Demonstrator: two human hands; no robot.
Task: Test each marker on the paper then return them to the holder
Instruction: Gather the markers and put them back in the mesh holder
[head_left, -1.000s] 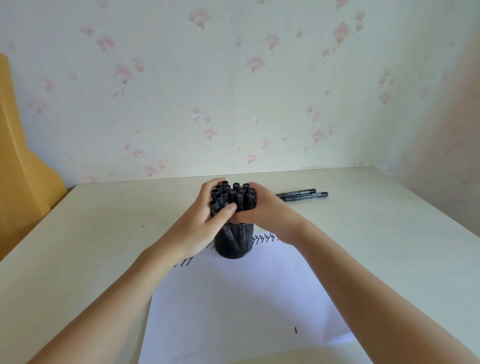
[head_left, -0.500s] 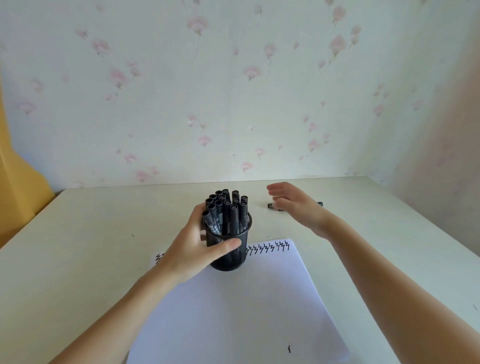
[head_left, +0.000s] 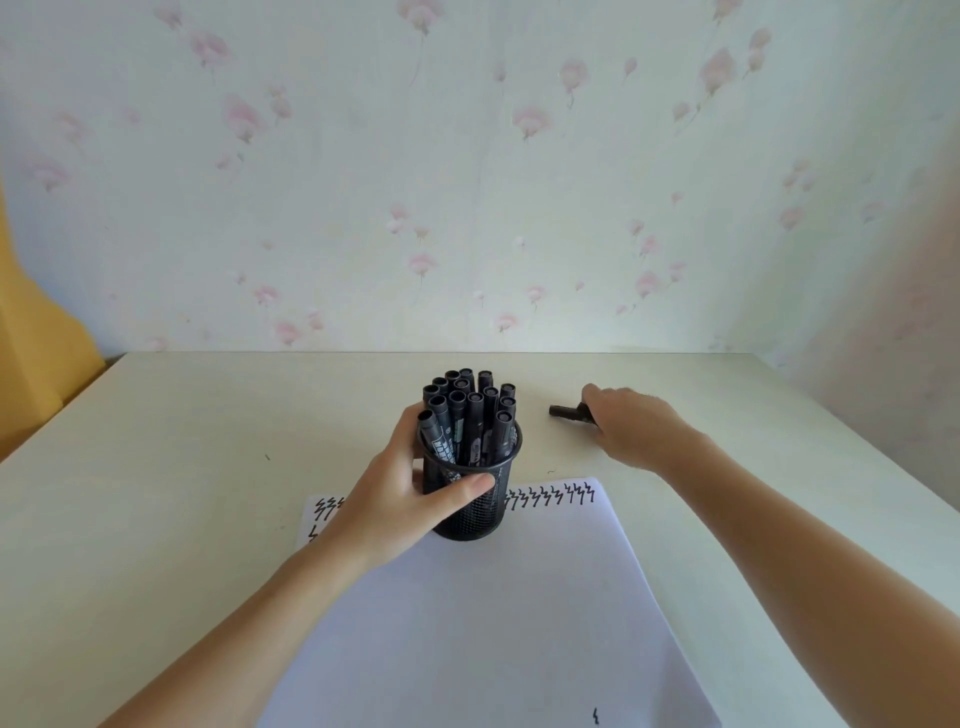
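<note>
The white paper (head_left: 483, 613) lies nearest, spread across the table (head_left: 171, 467) from the bottom edge up toward the middle. One small black test mark sits low on it at about 5 o'clock, and a row of zigzag test marks runs along its far edge, partly hidden behind the holder.

At the centre, on the far strip of the paper, stands the black mesh holder (head_left: 470, 499), upright and crowded with capped black markers (head_left: 467, 415) that stick well above the rim. The left hand (head_left: 410, 499) has slid down from the marker tops, where both hands were pressed together a second ago, and now grips the holder's wall, thumb across the front and fingers curled round the far left side. That reads as steadying the holder for the next return.

Further off, at about 2 o'clock from the holder, the right hand (head_left: 631, 428) has left the bundle and reached out to the loose markers (head_left: 569, 412) lying on the bare table, well apart from the holder. It now covers most of them, with only a dark end showing to its left. Its fingers curl down over them, but whether they already clamp one I cannot tell.

Judging by the full holder and the many marks, most markers are tested and returned; the few loose ones remain.
</note>
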